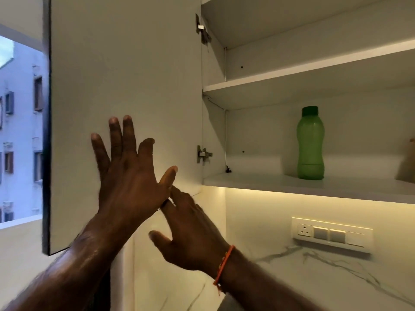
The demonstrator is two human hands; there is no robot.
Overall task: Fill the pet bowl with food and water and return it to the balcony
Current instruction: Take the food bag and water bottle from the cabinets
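Left hand [130,176] spread flat against the cupboard door [125,75], right hand [190,232] open, both empty. Pet bowl out of view; swinging the door carelessly could pinch fingers or topple the green bottle [310,144].

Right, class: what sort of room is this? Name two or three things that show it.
Probably a home kitchen: an open wall cupboard holding a green bottle, a marble-look backsplash, and a socket-and-switch panel under strip lighting.
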